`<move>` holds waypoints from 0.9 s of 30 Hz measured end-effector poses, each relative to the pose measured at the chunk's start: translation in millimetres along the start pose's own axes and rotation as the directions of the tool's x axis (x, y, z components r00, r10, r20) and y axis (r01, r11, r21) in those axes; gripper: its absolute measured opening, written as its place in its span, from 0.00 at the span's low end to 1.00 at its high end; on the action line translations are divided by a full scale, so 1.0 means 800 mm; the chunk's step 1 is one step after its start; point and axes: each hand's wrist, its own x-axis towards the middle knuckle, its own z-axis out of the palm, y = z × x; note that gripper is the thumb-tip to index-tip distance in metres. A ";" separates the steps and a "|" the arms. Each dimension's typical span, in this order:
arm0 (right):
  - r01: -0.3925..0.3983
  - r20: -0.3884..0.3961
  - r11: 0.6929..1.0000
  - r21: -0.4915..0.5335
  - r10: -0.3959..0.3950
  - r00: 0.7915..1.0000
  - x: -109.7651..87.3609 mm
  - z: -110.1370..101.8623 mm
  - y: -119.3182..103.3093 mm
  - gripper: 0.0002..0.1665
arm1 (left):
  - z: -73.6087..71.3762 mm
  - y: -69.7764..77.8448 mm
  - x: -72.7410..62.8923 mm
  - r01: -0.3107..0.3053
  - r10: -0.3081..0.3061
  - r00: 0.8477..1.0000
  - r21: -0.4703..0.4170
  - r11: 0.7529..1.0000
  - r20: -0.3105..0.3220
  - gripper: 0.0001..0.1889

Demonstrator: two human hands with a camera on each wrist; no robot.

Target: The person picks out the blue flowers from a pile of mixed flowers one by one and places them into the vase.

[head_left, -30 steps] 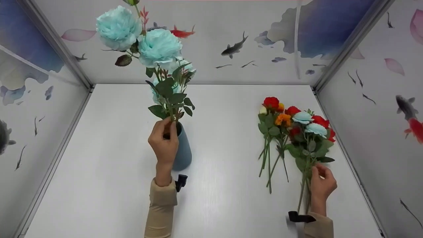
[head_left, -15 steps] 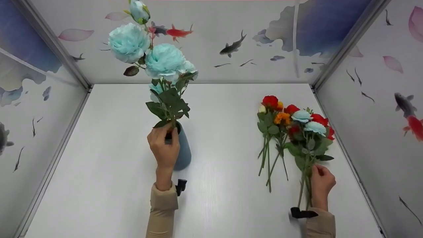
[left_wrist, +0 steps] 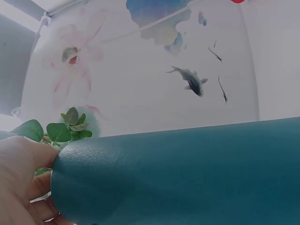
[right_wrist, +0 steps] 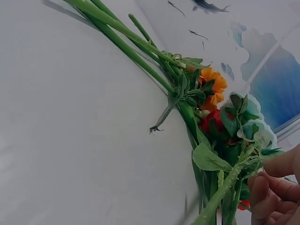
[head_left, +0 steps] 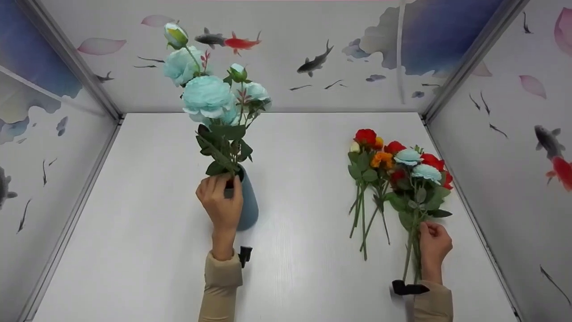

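Light-blue artificial flowers [head_left: 208,97] stand above the blue vase [head_left: 249,201], their leafy stems at its mouth. My left hand [head_left: 220,201] pinches these stems at the rim; in the left wrist view, its fingers curl beside the vase's end [left_wrist: 178,173]. How deep the stems reach is hidden. At the right, my right hand [head_left: 435,246] has its fingertips on the stem of another light-blue flower [head_left: 426,173] lying on the table. In the right wrist view, thumb and forefinger pinch a green sprig on that thick stem [right_wrist: 220,192].
Red roses [head_left: 365,137] and orange flowers [head_left: 382,160] lie in the same loose pile, stems toward me. White table [head_left: 304,214] surrounds the vase. Printed panels [head_left: 277,58] with metal edge rails close off the back and both sides.
My left hand has turned and lowered the light-blue flowers slightly toward the vase, and the bud at their top has come into view. My right hand has barely shifted at the stems.
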 end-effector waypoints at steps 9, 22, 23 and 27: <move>0.145 -0.018 0.978 -0.150 -0.149 0.989 -0.007 0.010 -0.013 0.14 | 0.000 0.003 -0.002 -0.001 0.002 1.000 0.041 0.999 -0.022 0.05; 0.144 0.049 0.946 -0.290 -0.136 0.990 -0.007 0.017 -0.014 0.14 | -0.002 0.008 -0.002 -0.007 0.018 0.997 0.153 0.988 -0.071 0.06; 0.141 0.038 0.948 -0.285 -0.136 0.990 -0.007 0.017 -0.014 0.14 | -0.002 0.008 -0.003 -0.011 0.023 0.997 0.152 0.988 -0.077 0.06; 0.111 -0.008 0.954 -0.279 -0.118 0.993 -0.006 0.019 -0.011 0.15 | -0.002 0.010 -0.005 -0.042 0.052 0.993 0.093 0.995 -0.109 0.05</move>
